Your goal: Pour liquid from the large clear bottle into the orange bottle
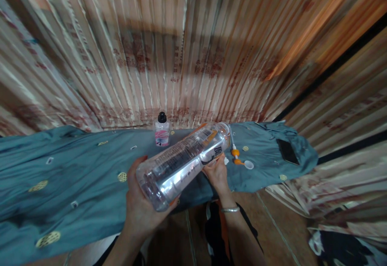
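A large clear plastic bottle (184,161) with a printed label is tilted in the air, its base toward the lower left and its neck toward the upper right. My left hand (140,205) is wrapped round the base end. Under the neck end is my right hand (218,175), fingers bent and partly hidden by the bottle; a small white thing shows at its fingertips, too small to name. An orange pump top (235,153) with a tube lies just right of the bottle's neck, beside a round white cap (248,165). Behind stands a small clear bottle (162,132) with a black cap.
A teal patterned cloth (90,169) covers the long narrow surface. A dark phone (288,151) lies near its right end. Pleated curtains (169,56) hang behind and at the right. Below is a tiled floor (272,221), with a dark item (341,248) at the lower right.
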### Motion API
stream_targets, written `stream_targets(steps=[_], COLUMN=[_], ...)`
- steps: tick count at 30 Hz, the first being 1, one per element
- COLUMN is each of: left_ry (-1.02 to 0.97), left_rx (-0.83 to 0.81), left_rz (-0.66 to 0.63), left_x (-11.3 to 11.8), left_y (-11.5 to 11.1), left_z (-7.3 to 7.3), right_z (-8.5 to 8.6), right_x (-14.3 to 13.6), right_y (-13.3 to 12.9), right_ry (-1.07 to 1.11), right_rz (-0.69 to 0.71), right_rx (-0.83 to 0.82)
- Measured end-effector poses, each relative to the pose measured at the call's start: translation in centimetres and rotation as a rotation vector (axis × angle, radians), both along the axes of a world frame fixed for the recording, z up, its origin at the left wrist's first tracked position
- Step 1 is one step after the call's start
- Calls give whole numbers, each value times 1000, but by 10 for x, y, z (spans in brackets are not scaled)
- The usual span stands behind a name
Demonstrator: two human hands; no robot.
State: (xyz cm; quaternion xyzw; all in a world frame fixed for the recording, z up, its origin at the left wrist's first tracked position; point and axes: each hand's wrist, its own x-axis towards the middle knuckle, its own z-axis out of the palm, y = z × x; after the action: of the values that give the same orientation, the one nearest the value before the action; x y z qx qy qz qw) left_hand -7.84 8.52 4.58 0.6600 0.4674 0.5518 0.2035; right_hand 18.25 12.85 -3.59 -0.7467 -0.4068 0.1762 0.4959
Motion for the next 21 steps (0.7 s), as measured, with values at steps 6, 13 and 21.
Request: stream_targets(steps=[6, 13, 21], left_ry=[-14, -106, -95], left_rx=[-7, -60, -84], left_rz=[27, 37, 34], left_x=[3, 9, 8], left_y=[1, -4, -5], left_z=[-1, 4, 7], right_z=[1, -3, -6], right_x=[0, 1, 3], right_y=[1, 2, 3], right_ry=[-9, -16, -31], right_rz=[-6, 1, -9], right_rx=[4, 10, 2])
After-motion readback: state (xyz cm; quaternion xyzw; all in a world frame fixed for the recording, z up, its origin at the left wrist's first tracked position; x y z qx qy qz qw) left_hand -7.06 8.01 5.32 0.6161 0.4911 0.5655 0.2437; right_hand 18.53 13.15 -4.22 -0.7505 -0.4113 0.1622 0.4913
